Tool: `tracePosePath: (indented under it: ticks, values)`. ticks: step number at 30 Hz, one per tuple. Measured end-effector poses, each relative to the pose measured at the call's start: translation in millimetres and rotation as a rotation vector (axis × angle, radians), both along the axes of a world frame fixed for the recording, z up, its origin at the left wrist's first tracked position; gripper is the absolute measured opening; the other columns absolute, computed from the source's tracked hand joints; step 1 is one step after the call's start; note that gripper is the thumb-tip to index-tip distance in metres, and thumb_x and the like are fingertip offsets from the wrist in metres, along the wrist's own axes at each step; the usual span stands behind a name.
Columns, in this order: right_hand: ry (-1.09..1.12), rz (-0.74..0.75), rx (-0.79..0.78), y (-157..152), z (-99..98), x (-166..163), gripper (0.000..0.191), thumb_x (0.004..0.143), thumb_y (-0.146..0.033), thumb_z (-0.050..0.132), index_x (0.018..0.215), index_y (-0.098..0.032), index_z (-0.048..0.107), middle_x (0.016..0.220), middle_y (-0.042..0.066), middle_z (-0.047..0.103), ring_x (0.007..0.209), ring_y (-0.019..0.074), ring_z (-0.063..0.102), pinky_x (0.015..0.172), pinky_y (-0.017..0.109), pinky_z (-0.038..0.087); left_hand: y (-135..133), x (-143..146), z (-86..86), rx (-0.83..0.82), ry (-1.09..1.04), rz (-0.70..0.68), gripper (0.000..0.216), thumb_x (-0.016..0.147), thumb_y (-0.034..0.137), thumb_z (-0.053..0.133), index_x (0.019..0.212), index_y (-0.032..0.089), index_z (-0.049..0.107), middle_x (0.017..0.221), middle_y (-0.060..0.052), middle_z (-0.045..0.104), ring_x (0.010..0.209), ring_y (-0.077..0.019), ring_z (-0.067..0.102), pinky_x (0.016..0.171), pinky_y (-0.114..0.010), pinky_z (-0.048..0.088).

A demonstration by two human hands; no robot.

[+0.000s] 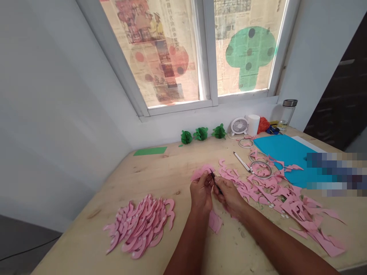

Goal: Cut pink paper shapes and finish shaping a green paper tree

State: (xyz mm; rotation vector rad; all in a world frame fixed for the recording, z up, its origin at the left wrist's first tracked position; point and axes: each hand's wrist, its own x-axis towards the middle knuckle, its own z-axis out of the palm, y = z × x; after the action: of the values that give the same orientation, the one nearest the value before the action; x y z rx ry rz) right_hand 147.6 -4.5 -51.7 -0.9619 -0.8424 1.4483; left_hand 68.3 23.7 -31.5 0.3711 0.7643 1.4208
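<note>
Pinched in my left hand (pixel 200 193) is a piece of pink paper (pixel 197 174) with a rounded edge, held up over the middle of the wooden table. My right hand (pixel 229 193) is closed around a pair of dark scissors (pixel 212 176), whose blades meet the paper near my left fingertips. Under my wrists lies another pink paper piece (pixel 215 221), partly hidden by my left forearm. To the left is a heap of curved pink cutouts (pixel 143 225), some with small white spots. Pink paper scraps (pixel 275 194) spread over the table on the right.
Green paper turtle-like figures (pixel 201 133) line the wall, near a green sheet (pixel 150 151). A white fan (pixel 239 125), a white roll (pixel 253 124) and a glass bottle (pixel 285 116) stand at the back. Blue sheets (pixel 275 147), tape rings (pixel 260 169) and a marker (pixel 241 161) lie right.
</note>
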Motion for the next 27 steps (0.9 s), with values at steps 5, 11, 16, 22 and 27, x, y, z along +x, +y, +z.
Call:
tracePosePath:
  ticks: [5,11,16,22,27]
  values:
    - [0.004,-0.006,-0.025,-1.5,3.4,-0.4,0.045,0.071,-0.059,0.06,0.059,-0.018,0.045,0.046,-0.009,0.039,0.034,0.002,0.021,0.034,0.019,0.01,-2.0,-0.5,3.2,-0.022,-0.002,0.006,0.016,0.053,0.015,0.075,0.059,0.01,0.062,0.061,-0.004,0.066,0.057,-0.0113,0.061,0.056,-0.021,0.045]
    - [-0.025,0.0,-0.038,-2.6,8.0,-0.6,0.046,0.072,-0.06,0.059,0.057,-0.019,0.044,0.043,-0.009,0.035,0.034,0.0029,0.02,0.034,0.019,0.01,-3.5,-1.4,5.3,-0.045,0.029,0.019,0.015,0.054,0.017,0.074,0.058,0.01,0.061,0.06,-0.004,0.065,0.057,-0.0118,0.062,0.058,-0.022,0.046]
    - [-0.024,0.006,-0.039,-3.4,7.9,-0.6,0.046,0.072,-0.059,0.058,0.057,-0.018,0.044,0.044,-0.009,0.034,0.035,0.0028,0.02,0.034,0.019,0.01,-3.9,0.0,5.6,-0.038,0.002,0.038,0.015,0.054,0.015,0.074,0.06,0.009,0.062,0.061,-0.004,0.066,0.057,-0.0115,0.062,0.057,-0.022,0.046]
    - [-0.024,0.0,-0.023,-3.5,7.8,-1.2,0.046,0.073,-0.06,0.058,0.059,-0.019,0.043,0.044,-0.009,0.034,0.034,0.0029,0.02,0.034,0.019,0.01,-4.8,1.3,6.4,-0.043,0.013,0.054,0.014,0.056,0.017,0.074,0.061,0.01,0.063,0.062,-0.005,0.066,0.057,-0.0117,0.062,0.057,-0.022,0.046]
    - [-0.03,-0.009,-0.028,-3.7,9.9,-2.1,0.046,0.071,-0.06,0.059,0.059,-0.019,0.042,0.043,-0.01,0.032,0.035,0.0034,0.019,0.035,0.019,0.009,-4.7,1.3,5.3,-0.034,0.017,0.048,0.015,0.056,0.017,0.074,0.061,0.009,0.063,0.062,-0.005,0.066,0.056,-0.0116,0.062,0.058,-0.022,0.046]
